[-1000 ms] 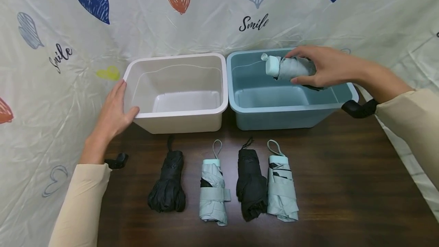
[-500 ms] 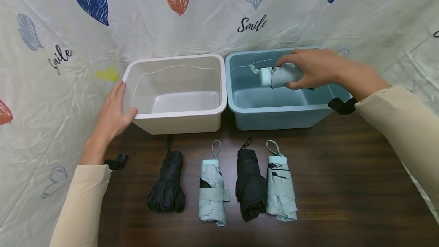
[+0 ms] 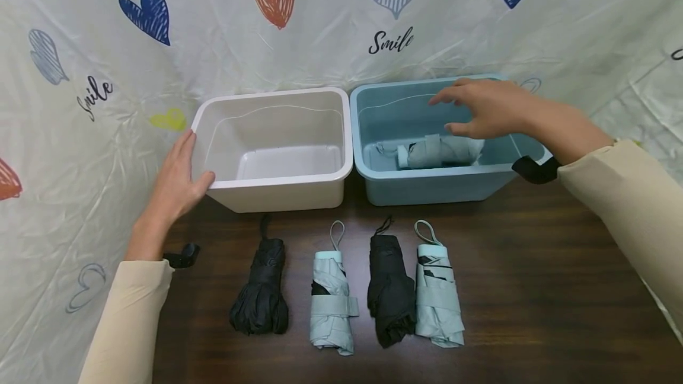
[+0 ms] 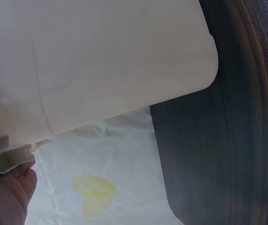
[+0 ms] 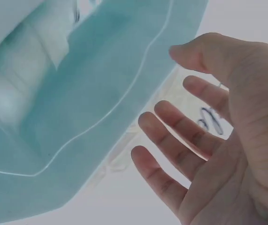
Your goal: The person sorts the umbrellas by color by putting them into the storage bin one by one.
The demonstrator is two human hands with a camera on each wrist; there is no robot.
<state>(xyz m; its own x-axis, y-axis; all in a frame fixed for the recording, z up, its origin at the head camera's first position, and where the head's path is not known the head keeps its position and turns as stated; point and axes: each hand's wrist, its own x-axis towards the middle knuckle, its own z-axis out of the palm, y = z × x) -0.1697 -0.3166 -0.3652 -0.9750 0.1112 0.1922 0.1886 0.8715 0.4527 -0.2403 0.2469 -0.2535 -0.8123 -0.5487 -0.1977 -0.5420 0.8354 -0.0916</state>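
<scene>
My left hand (image 3: 178, 179) holds the left end of the white plastic bin (image 3: 277, 184), fingers along its side rim and thumb at the front corner. In the left wrist view, fingertips (image 4: 28, 178) meet the underside of the rim. My right hand (image 3: 493, 110) hovers over the light blue bin (image 3: 427, 182), fingers spread and holding nothing. Below it, a pale blue-green folded umbrella (image 3: 440, 152) lies on its side inside that bin, its capped end to the left. The right wrist view shows the parted fingers (image 5: 164, 136) beside the bin's wall.
On the dark wooden table (image 3: 523, 289), a row of folded umbrellas lies before the bins: a black one (image 3: 261, 289), a pale one (image 3: 332, 307), another black one (image 3: 391, 295) and another pale one (image 3: 439, 298). A heart-printed cloth (image 3: 320, 46) rises behind the bins.
My right hand has moved left over the blue bin and let go of the pale umbrella, which has dropped to the bin's floor. My left hand stays on the white bin.
</scene>
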